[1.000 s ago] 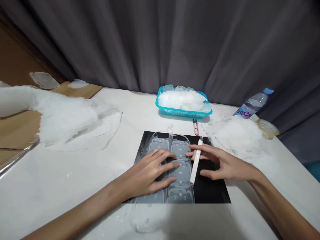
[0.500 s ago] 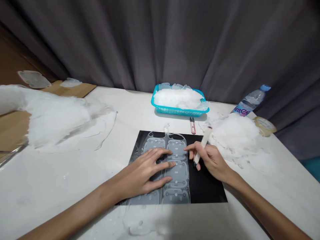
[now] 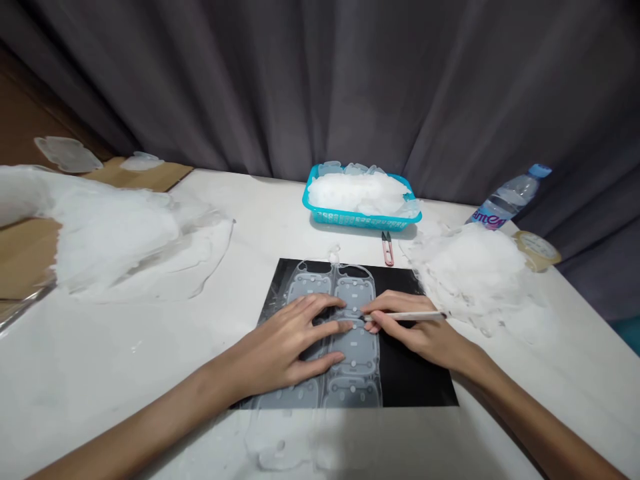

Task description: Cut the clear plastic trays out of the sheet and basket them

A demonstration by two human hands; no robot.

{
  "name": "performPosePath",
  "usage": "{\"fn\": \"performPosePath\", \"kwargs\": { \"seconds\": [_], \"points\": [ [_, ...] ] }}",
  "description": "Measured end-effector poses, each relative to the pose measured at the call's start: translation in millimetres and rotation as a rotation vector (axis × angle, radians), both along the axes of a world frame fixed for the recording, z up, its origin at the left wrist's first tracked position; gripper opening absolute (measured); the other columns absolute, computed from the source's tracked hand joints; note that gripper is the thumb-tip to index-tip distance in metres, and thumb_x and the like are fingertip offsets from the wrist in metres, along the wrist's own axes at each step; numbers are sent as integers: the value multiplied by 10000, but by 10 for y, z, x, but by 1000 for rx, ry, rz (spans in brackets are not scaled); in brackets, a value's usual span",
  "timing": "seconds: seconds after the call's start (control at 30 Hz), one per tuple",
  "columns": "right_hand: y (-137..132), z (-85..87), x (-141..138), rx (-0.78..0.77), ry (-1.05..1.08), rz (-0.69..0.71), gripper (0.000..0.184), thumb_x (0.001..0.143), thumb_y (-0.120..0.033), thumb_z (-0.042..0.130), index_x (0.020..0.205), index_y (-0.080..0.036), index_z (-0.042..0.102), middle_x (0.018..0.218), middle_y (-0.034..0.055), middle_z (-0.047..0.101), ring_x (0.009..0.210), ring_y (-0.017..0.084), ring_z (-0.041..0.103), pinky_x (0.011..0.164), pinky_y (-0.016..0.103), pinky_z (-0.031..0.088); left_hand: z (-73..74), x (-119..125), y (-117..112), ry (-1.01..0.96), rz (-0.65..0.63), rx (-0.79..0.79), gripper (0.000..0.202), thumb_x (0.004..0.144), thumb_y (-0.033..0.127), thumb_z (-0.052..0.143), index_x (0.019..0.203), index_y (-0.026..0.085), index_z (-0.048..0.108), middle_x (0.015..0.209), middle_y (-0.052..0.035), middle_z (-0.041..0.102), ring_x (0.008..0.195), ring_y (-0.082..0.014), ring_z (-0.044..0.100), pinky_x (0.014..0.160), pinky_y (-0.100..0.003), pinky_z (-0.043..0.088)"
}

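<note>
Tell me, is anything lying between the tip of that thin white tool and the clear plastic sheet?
Nothing visible: the right hand holds the thin white tool with its tip against the clear moulded plastic sheet.

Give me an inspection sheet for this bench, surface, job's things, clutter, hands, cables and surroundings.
Surface: white table, black mat near the front edge.
Job's things: clear moulded sheet flat on the mat; thin white tool with its tip at the sheet.
Clutter: white scrap piles at left and right; blue basket full of clear pieces; snips; bottle; tape roll; cardboard far left.
Hands: left hand flat on the sheet; right hand grips the tool.
Cables: nothing seen.
Surroundings: grey curtain behind the table.
</note>
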State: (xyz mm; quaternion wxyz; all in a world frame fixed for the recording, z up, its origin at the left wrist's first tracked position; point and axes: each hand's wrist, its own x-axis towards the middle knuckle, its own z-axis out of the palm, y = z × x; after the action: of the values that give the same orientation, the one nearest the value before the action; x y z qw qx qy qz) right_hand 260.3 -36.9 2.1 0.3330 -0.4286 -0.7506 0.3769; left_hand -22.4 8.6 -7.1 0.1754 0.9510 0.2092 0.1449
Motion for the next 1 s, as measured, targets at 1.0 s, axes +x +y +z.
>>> {"fn": "performPosePath", "kwargs": {
  "seconds": [1.0],
  "points": [
    [-57,69,24,317,-306,205,211,1075,-148,493,1230,-170,634,1154,126,714,1106,222,675,965,352,573,-4,-4,6,-9,-6,39,373,1018,419,633,1367,290,661,1476,-103,582,1331,-322,567,1089,-475,510]
  ]
}}
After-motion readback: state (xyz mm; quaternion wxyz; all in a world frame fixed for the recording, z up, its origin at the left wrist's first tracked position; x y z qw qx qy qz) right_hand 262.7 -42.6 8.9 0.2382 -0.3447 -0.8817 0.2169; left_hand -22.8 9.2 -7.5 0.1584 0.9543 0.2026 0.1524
